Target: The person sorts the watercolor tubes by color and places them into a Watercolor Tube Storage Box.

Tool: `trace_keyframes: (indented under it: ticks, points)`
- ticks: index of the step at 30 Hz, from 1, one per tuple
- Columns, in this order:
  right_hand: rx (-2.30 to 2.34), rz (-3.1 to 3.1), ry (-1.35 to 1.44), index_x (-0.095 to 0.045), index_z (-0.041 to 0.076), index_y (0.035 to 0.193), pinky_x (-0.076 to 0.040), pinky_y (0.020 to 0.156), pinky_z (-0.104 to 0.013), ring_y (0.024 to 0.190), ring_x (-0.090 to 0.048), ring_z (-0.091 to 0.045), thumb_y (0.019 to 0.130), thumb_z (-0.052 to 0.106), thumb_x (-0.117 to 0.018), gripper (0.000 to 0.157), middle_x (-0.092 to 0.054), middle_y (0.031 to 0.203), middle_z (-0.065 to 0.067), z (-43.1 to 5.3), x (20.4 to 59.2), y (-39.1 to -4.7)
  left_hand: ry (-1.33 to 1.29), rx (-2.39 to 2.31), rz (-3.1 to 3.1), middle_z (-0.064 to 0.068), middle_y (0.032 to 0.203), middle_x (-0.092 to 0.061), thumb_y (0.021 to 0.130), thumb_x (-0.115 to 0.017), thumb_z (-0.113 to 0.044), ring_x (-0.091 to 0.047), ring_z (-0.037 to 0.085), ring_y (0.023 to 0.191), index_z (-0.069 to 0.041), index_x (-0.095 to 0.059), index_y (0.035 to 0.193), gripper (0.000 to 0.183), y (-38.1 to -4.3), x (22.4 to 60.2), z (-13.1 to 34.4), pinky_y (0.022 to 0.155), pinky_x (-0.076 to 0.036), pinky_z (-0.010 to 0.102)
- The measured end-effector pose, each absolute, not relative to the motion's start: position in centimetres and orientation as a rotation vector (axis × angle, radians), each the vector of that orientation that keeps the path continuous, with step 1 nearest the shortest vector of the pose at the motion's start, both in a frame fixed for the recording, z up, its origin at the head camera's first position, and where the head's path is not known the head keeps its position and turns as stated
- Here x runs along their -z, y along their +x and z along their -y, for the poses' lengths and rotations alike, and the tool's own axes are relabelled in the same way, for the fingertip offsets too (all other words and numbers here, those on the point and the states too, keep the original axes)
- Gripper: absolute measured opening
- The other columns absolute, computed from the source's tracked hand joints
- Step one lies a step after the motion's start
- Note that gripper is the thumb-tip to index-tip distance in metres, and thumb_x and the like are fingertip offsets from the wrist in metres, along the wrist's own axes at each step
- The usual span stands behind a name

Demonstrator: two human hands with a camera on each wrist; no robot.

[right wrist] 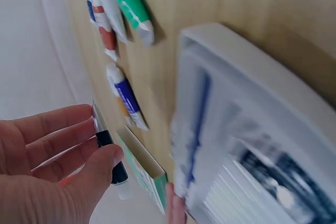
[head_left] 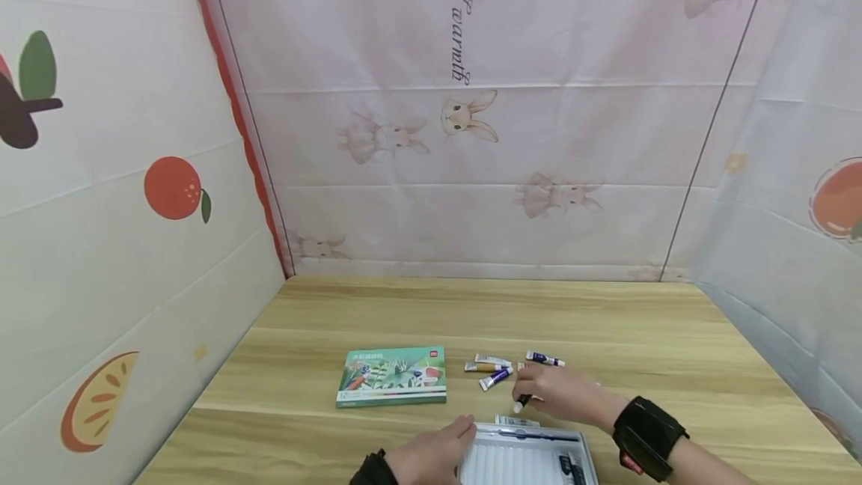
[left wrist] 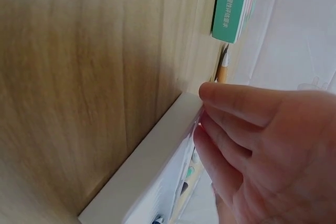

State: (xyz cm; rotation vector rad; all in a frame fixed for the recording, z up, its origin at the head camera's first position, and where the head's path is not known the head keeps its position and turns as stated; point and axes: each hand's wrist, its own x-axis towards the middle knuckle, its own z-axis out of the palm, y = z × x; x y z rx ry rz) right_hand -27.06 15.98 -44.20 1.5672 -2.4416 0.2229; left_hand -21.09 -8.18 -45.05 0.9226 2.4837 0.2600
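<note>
In the head view my right hand [head_left: 555, 389] pinches a black paint tube [head_left: 521, 401] with a pale cap between thumb and fingers, above the table behind the tray. The right wrist view shows the same black paint tube [right wrist: 107, 142] slanting across the fingertips. My left hand [head_left: 434, 453] holds the far left corner of a white ribbed tray [head_left: 501, 462]. In the left wrist view its fingers [left wrist: 241, 103] meet the tray's white side wall [left wrist: 142, 161]. In the tray lie a blue-handled paintbrush [head_left: 532, 436] and dark tubes [head_left: 571, 468] at the right.
A green illustrated paint box [head_left: 392, 376] lies left of centre. Several paint tubes lie near my right hand, among them a purple tube [head_left: 496, 379], a yellow-brown tube [head_left: 486, 367] and a dark blue tube [head_left: 544, 358]. Another tube [head_left: 516, 421] lies against the tray's far edge. Printed cloth walls enclose the table.
</note>
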Motion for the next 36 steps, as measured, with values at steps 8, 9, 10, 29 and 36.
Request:
trace_keyframes:
  ticks: [8,9,10,29,36]
  points:
    - [-0.369,2.486,1.604,-0.061,0.016,0.087,-0.04,0.063,-0.008,0.077,-0.049,0.001,0.067,0.006,-0.065,0.023,-0.052,0.086,0.009,-16.8,44.7,-24.7,0.941,-0.275,-2.512,0.003,0.131,-0.023,0.064,-0.055,-0.054,-0.022,0.009,0.116,-0.007,-0.027,0.128,0.084,-20.7,44.7,8.1,0.089,-0.029,0.025]
    - [-0.374,2.487,1.606,-0.061,0.016,0.088,-0.039,0.064,-0.008,0.078,-0.049,0.001,0.067,0.006,-0.065,0.023,-0.052,0.086,0.01,-16.9,44.7,-24.4,0.946,-0.271,-2.519,0.003,0.131,-0.023,0.064,-0.056,-0.053,-0.023,0.009,0.116,-0.007,-0.028,0.128,0.083,-20.7,44.6,8.0,0.089,-0.029,0.025]
    - [-0.377,2.486,1.61,-0.06,0.016,0.088,-0.039,0.065,-0.007,0.079,-0.049,0.0,0.067,0.006,-0.065,0.024,-0.052,0.087,0.01,-17.0,44.8,-24.1,0.946,-0.271,-2.521,0.003,0.131,-0.023,0.064,-0.056,-0.052,-0.023,0.01,0.116,-0.007,-0.028,0.128,0.083,-20.6,44.6,8.0,0.09,-0.029,0.025]
    - [-0.569,2.499,1.684,-0.058,0.019,0.093,-0.037,0.062,-0.004,0.08,-0.046,0.005,0.073,0.012,-0.061,0.021,-0.051,0.092,0.011,-17.9,45.9,-19.9,0.954,-0.256,-2.52,0.004,0.131,-0.024,0.066,-0.061,-0.042,-0.023,0.01,0.116,-0.006,-0.028,0.127,0.079,-20.5,44.6,7.9,0.09,-0.028,0.025]
    - [-0.576,2.458,1.745,-0.057,0.02,0.093,-0.036,0.063,-0.003,0.08,-0.045,0.005,0.077,0.014,-0.057,0.017,-0.051,0.091,0.013,-18.1,46.9,-19.7,0.949,-0.237,-2.519,0.004,0.131,-0.024,0.065,-0.06,-0.045,-0.022,0.01,0.117,-0.006,-0.028,0.127,0.08,-20.5,44.5,7.8,0.09,-0.028,0.026]
